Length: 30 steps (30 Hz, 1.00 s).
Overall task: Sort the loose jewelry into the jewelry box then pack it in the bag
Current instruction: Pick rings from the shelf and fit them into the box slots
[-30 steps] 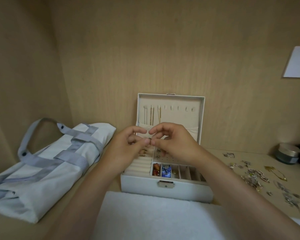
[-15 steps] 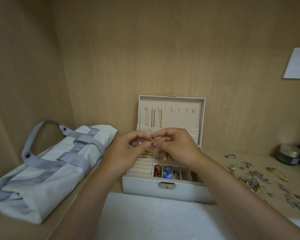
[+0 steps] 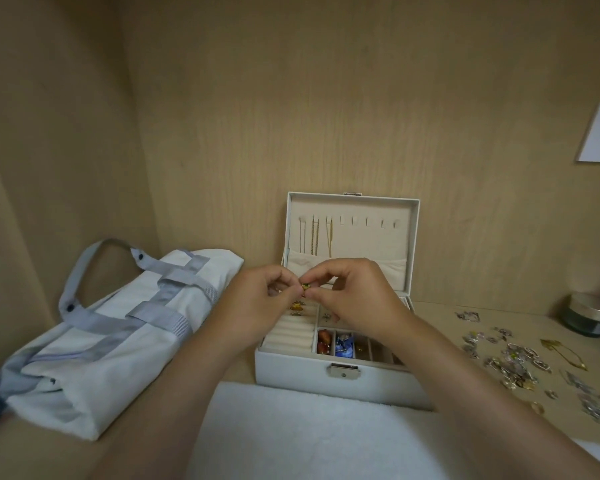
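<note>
Both hands [image 3: 305, 289] pinch a small gold piece [image 3: 305, 286] above the open jewelry box [image 3: 340, 379].

Left hand [image 3: 257, 301], right hand [image 3: 357, 294], fingertips [image 3: 294, 291] together

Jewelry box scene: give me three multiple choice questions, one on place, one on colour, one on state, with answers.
1. The bag lies where relative to the jewelry box? A) left B) right C) inside it
2. The bag's straps are: A) red B) grey C) black
3. The small gold piece is: A) on the towel B) in the bag C) pinched between the left hand and right hand
Answers: 1 A, it sits left of the box. 2 B, they show grey on white cloth. 3 C, both hands' fingertips meet on it.
</note>
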Available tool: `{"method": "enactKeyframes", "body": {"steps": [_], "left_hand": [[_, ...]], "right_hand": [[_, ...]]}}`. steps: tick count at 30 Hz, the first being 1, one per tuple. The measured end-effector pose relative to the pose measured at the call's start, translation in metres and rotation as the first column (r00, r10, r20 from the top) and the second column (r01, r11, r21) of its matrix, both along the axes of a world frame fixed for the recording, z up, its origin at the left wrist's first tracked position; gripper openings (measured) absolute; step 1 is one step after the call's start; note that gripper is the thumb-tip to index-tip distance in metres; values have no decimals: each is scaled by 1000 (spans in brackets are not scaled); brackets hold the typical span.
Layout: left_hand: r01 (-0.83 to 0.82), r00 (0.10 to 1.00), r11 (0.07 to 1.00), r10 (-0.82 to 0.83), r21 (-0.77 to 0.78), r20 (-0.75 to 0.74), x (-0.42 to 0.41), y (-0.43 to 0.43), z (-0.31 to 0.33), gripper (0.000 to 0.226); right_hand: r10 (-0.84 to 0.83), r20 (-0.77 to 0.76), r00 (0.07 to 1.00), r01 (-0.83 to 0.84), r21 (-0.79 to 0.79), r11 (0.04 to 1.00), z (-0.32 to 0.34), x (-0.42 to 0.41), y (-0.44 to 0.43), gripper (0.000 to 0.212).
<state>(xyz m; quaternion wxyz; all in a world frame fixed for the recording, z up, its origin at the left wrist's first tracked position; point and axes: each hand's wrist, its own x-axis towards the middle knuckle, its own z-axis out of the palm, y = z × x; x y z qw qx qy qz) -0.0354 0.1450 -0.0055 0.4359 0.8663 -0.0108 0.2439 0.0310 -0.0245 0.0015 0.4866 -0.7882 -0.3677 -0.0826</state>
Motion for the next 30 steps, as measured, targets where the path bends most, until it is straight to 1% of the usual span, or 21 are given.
{"method": "enactKeyframes", "body": {"steps": [3, 5, 8, 10, 13, 16, 18, 21, 26, 30], "left_hand": [[-16, 1000, 996, 16, 88, 0, -2, 9, -5, 9], [-37, 999, 992, 38, 124, -8, -4, 13, -12, 6], [-47, 999, 977, 49, 206, -2, -9, 17, -21, 10], [-42, 999, 957, 38, 287, 20, -13, 18, -24, 13], [-20, 1000, 936, 23, 352, -5, -12, 20, -26, 16], [3, 1000, 924, 9, 383, -30, -9, 21, -30, 17], [9, 999, 913, 11, 408, -45, -7, 22, -32, 16], [14, 999, 917, 3, 400, -42, -6, 22, -35, 18], [50, 998, 922, -34, 385, -50, -7, 22, -35, 26], [66, 996, 906, -37, 419, -78, -7, 21, -35, 31]], "right_hand": [[-63, 31, 998, 65, -69, 996, -7, 1, 8, 13], [-97, 38, 995, 102, -142, 985, -12, 2, 12, 12], [-121, 57, 991, 131, -253, 959, -18, 3, 17, 11], [-128, 65, 990, 142, -293, 945, -21, 3, 18, 9], [-127, 86, 988, 148, -317, 937, -25, 3, 21, 6], [-116, 109, 987, 147, -347, 926, -26, 2, 21, 5], [-80, 137, 987, 128, -391, 912, -25, 2, 19, 8], [-52, 110, 993, 94, -430, 898, -22, 4, 14, 13], [-80, 168, 983, 149, -455, 878, -21, 5, 9, 16], [-75, 172, 982, 153, -503, 851, -20, 4, 7, 18]]}}
